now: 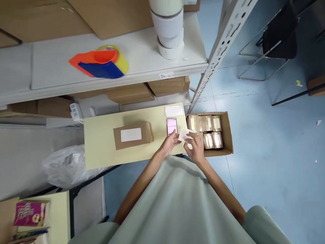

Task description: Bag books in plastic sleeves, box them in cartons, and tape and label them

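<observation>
A small white paper (pixel 184 134) is held between my two hands at the right end of the cream table (pixel 101 135). My left hand (pixel 170 142) has its fingers closed on the paper's left edge, close to a phone (pixel 172 126) with a pink screen. At the paper's right side, my right hand (pixel 195 145) pinches it with bent fingers. Another white paper (pixel 173 110) lies above the phone. Further left on the table rests a brown carton (pixel 132 136) with a white label (pixel 131 134) on top.
An open cardboard box (pixel 230 135) with several small taped boxes stands right of the table. A shelf (pixel 142 62) with a tape dispenser (pixel 98 62) and white rolls (pixel 169 30) runs above. A metal post (pixel 218 51) rises near the box.
</observation>
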Demonstrator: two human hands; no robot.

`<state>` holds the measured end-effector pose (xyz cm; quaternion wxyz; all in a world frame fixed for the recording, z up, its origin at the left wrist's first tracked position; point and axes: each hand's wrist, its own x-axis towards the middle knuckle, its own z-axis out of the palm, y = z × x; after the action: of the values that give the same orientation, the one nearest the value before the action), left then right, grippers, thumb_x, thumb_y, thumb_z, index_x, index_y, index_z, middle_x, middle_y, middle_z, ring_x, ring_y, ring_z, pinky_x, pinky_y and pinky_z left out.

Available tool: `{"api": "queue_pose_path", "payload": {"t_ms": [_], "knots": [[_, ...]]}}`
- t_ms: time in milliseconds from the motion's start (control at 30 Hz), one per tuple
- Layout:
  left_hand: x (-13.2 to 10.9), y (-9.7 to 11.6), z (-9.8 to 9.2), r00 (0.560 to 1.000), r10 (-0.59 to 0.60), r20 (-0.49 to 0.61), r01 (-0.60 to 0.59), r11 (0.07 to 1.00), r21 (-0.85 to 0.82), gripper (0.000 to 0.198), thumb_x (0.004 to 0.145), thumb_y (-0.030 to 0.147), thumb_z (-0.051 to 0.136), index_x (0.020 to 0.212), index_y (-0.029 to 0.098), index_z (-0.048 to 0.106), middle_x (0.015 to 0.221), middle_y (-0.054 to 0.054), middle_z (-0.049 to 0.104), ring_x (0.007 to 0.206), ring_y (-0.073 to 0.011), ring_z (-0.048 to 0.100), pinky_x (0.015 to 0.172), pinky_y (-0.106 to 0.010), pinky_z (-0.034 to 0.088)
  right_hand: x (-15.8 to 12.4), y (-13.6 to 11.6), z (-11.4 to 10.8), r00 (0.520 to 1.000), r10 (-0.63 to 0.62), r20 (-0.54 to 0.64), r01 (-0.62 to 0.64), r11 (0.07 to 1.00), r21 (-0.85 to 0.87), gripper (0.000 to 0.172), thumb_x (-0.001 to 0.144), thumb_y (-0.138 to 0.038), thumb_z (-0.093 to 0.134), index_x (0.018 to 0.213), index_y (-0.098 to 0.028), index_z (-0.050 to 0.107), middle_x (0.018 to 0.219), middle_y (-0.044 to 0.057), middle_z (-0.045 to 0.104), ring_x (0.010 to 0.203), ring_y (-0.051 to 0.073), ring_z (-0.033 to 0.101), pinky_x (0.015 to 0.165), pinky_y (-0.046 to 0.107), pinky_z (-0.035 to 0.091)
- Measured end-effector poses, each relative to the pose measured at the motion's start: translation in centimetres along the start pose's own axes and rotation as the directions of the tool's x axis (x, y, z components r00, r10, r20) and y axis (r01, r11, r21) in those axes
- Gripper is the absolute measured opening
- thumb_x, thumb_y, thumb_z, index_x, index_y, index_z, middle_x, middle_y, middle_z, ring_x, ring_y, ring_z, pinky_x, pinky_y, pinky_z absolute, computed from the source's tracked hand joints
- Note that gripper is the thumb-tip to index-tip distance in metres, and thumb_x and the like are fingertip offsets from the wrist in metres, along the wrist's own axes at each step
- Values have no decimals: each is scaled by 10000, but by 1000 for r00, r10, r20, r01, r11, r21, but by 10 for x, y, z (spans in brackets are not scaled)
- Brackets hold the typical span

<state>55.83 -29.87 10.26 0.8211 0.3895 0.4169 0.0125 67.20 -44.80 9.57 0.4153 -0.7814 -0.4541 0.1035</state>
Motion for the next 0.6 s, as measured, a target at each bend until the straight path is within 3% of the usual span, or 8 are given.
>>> {"api": "queue_pose_path", "payload": {"t_ms": [100,233,367,433,500,600], "knots": [[-38,-8,-3,990,83,-112,-89,995,-51,566,716,697,896,963,198,791,1092,-125,839,1137,-311,773,1087,-415,565,-14,-20,-2,991,-80,112,73,995,64,157,947,-212,655,1023,-329,727,1429,88,749,1474,366,636,1168,641,545],[-69,-14,-12,952,182,-245,-186,983,8,512,707,658,909,896,200,779,1030,-96,820,1050,-274,763,1042,-386,576,-22,-43,-7,971,-119,208,101,990,96,132,949,-276,717,1068,-328,743,1641,82,608,1618,391,471,1259,699,457],[-90,-13,-23,909,274,-315,-230,958,170,457,759,676,855,871,240,775,948,-51,794,988,-263,744,971,-367,588,-20,-57,-13,967,-111,232,84,989,123,443,860,-465,886,1257,-337,737,1795,98,402,1710,436,268,1308,720,372],[-100,-8,-28,902,301,-310,-230,942,246,434,765,675,847,838,254,770,900,-36,780,951,-265,737,919,-358,591,-14,-59,-14,985,5,172,-37,983,182,620,878,-535,860,1428,-325,667,1763,139,439,1696,411,316,1317,679,382],[-110,-1,-32,909,318,-269,-233,924,304,417,775,661,841,824,254,768,867,-31,768,908,-265,731,869,-351,588,-4,-58,-15,980,135,146,-173,939,296,701,896,-583,819,1496,-281,619,1634,171,585,1583,378,508,1276,611,462],[-123,10,-34,926,341,-164,-252,880,403,374,807,622,816,798,251,768,851,-35,765,878,-264,725,861,-352,585,13,-60,-16,934,238,267,-338,834,436,483,893,-618,791,1197,-244,756,1202,111,805,1145,314,761,1042,486,626]]}}
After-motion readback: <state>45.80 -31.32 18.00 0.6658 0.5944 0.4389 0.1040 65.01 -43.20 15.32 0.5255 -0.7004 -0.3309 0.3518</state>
